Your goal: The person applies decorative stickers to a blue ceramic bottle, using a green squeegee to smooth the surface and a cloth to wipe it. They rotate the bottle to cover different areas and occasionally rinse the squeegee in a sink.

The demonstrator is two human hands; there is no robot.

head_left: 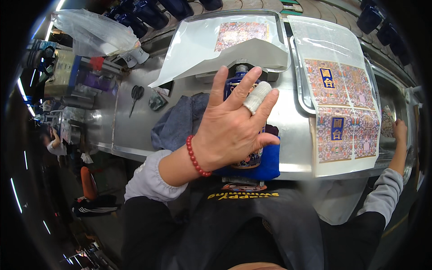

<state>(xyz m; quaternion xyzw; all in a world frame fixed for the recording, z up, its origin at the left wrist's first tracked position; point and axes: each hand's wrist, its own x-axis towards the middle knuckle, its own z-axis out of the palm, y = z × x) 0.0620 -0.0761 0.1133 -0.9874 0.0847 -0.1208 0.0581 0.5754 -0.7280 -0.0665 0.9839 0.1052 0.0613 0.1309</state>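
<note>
My left hand [229, 128] is spread wide, palm down, over a dark blue bottle [247, 163]. A white knit finger cover [257, 95] sits on one finger, and a red bead bracelet [193, 155] circles the wrist. The hand hides the bottle's middle; its clear neck shows beyond the fingers. Whether the palm touches the bottle, I cannot tell. Beneath the bottle lies a bright blue cloth [268, 166]. At the far right, my right hand [399, 129] reaches into a metal basin [408, 155], beside a small patterned piece [387, 120]. Its fingers are too small and partly hidden to read.
Patterned printed sheets [346, 135] are stacked to the right. A metal tray [283, 27] with white paper and a printed sheet stands at the back. Left lie a grey-blue cloth [173, 123], black scissors [136, 94] and a plastic bag [101, 33]. Blue bottles [150, 13] line the far side.
</note>
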